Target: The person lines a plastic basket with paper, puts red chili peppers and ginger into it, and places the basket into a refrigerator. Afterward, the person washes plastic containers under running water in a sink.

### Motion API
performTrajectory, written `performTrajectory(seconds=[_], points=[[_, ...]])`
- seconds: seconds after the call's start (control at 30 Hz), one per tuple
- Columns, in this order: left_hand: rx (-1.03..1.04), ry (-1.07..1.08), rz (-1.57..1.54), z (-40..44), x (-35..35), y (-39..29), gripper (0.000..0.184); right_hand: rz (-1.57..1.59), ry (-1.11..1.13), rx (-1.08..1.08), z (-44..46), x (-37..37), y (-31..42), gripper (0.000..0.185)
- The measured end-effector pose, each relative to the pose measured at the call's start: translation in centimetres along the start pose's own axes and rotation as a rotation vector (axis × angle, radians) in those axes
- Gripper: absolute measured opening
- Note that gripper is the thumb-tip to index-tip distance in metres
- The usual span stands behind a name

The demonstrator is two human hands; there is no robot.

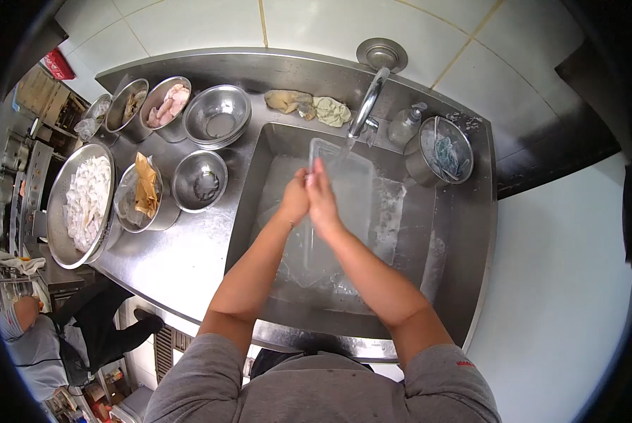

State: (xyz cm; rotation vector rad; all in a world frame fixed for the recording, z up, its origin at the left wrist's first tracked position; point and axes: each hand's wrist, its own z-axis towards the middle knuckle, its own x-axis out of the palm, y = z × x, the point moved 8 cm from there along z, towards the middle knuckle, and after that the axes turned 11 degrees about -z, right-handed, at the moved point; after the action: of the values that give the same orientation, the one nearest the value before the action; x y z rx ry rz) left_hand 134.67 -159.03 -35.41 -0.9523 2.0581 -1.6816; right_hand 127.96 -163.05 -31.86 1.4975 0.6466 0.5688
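My left hand [297, 201] and my right hand [322, 201] meet palm to palm above the sink [432, 233]. The right fingers stretch upward and look slightly blurred. Most of my left fingers are hidden against the right hand, so their shape is unclear. No object shows between the palms. Just beyond my fingertips, water comes from the curved metal faucet [369, 106]. Below my hands a clear plastic container [354, 204] lies in cloudy water in the sink.
Left of the sink stand stacked metal bowls [218, 116], a small bowl [199, 181], a pot with brown paper [145, 189], raw meat [166, 109] and a wide basin [56, 211] of white pieces. Cloths [305, 107], a pump bottle [405, 125] and a pot [420, 166] edge the sink. Another person [41, 349] is lower left.
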Motion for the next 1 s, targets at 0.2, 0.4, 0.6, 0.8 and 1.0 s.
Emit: performTrajectory(seconds=[0.2,0.4,0.6,0.8,1.0], points=[[0.348,0.234,0.790,0.5,4.5,-7.5,0.034,-1.285,-0.324,-0.650,3.3,-10.1,13.2,0.054],[0.764,0.371,0.730,0.8,8.9,-14.0,0.030,-0.714,0.083,-0.076,3.8,-15.7,9.8,0.023],[0.389,0.436,1.028,4.2,3.4,-11.8,0.043,-0.378,-0.135,-0.015,-1.9,-23.3,11.1,0.009],[-0.062,-0.164,-0.233,2.6,2.4,-2.2,0.086,-0.535,-0.258,-0.124,-7.0,-19.1,10.2,0.008],[-0.420,0.038,-0.535,-4.7,1.0,1.5,0.063,-0.779,0.340,-0.428,-12.0,-4.0,3.6,0.078]])
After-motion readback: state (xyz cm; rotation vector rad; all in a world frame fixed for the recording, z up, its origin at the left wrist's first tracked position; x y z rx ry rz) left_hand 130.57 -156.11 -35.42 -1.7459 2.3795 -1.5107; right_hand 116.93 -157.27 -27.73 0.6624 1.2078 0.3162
